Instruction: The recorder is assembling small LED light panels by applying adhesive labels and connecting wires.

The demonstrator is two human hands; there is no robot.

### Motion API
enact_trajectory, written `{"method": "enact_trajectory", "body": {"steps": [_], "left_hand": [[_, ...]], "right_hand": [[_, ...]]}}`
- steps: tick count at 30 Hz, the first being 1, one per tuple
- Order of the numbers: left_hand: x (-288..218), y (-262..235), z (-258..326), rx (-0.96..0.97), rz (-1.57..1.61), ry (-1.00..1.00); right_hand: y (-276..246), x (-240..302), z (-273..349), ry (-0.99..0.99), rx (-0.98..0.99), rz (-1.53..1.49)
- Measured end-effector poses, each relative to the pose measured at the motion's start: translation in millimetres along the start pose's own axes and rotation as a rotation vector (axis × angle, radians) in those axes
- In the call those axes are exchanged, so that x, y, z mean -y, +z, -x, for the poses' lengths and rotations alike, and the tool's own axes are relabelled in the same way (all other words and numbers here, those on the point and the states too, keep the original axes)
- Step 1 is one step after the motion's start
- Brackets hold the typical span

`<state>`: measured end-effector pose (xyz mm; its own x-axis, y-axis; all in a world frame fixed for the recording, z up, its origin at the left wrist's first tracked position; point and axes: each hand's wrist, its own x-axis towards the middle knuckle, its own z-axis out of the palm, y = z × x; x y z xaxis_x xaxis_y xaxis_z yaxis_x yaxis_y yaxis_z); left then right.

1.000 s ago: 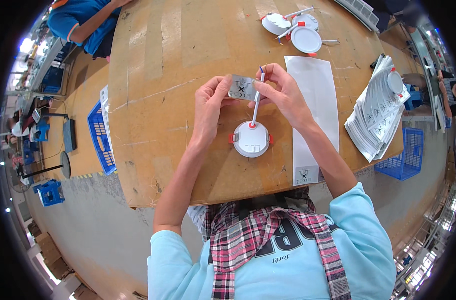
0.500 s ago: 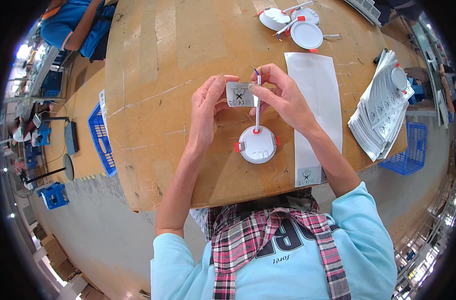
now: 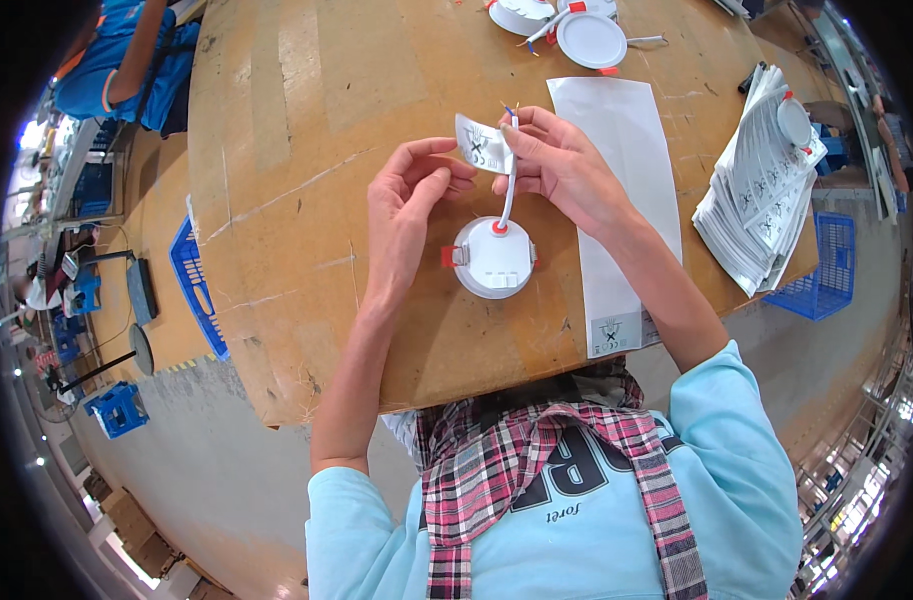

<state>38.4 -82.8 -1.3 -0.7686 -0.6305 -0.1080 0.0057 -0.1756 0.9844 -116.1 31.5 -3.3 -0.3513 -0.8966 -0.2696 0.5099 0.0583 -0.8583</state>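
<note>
A round white downlight (image 3: 495, 268) with red-tipped spring clips lies on the brown tabletop before me. From its red grommet the white cable (image 3: 509, 197) rises, ending in bare coloured wires. My right hand (image 3: 569, 172) pinches this cable near its upper end, together with the edge of a small silver-grey printed label (image 3: 483, 146). The label sticks out leftward from the cable, tilted and slightly curled. My left hand (image 3: 402, 212) is just beside the label's free end, its thumb and forefinger apart and nothing visible between them; its other fingers are partly curled.
A long white backing sheet (image 3: 622, 170) with one label at its near end lies right of my hands. Farther right is a stack of label sheets (image 3: 742, 225) topped by a round light (image 3: 794, 124). More downlights (image 3: 591, 42) lie at the back. Blue crates (image 3: 829, 262) flank the table; a person (image 3: 117, 70) is far left.
My left hand has let go of the label and drawn slightly left. The label's free end has tilted upward. The whole view has shifted a little.
</note>
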Motion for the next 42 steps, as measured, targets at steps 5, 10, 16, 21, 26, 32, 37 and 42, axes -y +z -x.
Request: {"method": "enact_trajectory", "body": {"steps": [5,10,16,21,26,32,37,42], "left_hand": [[2,4,4,0.033,-0.08,0.003],[5,6,2,0.0,0.051,0.039],[10,2,1,-0.08,-0.023,0.043],[10,-3,2,-0.094,-0.068,0.132],[3,-7,2,-0.037,0.341,0.065],[7,-1,3,0.03,0.182,0.053],[8,-2,3,0.032,0.22,0.105],[13,-3,0,0.147,0.096,0.211]], "right_hand": [[2,-1,2,-0.036,-0.02,-0.057],[8,1,7,-0.122,-0.033,0.196],[15,1,9,-0.158,0.074,0.276],[17,2,9,-0.149,0.108,0.257],[15,3,8,-0.164,0.155,0.248],[13,0,6,-0.148,0.24,0.179],[10,-5,1,-0.1,0.272,0.154],[8,-4,1,-0.069,0.259,0.112]]}}
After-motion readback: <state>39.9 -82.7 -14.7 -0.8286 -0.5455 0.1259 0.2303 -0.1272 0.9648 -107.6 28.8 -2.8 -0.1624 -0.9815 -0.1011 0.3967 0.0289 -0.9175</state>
